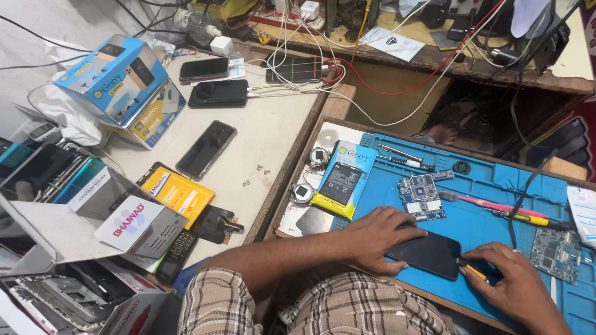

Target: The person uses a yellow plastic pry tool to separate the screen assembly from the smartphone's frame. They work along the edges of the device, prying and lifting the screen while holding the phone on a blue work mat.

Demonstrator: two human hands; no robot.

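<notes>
1. The fingers (406,234) of the left hand (372,239) are curled down over the near left end of a black phone (428,254), pressing it flat, thumb along its top edge.
2. The right hand (512,279) has its fingers pinched closed on a small yellow-handled tool (475,270), whose tip meets the right end of the phone.
3. The phone lies screen-dark and flat on a blue work mat (484,223), near the mat's front edge, between the two hands.
4. Just beyond the phone on the mat sits a bare circuit board (422,195), apart from it.
5. To the right of that board lie a pink-handled tool (496,206) and a yellow screwdriver (528,218), side by side and pointing left.
6. A second circuit board (555,251) rests at the mat's right side, near the right hand.
7. A packaged phone battery (341,181) lies across the mat's left edge, with tweezers (400,152) beyond it.
8. On the pale table (273,130) to the left, several dark phones lie face up; one phone (206,149) sits alone in the middle, others at the back are plugged into white cables.
9. A blue phone box (112,77) stands stacked at the table's far left, and a yellow battery pack (174,193) lies nearer the front.
</notes>
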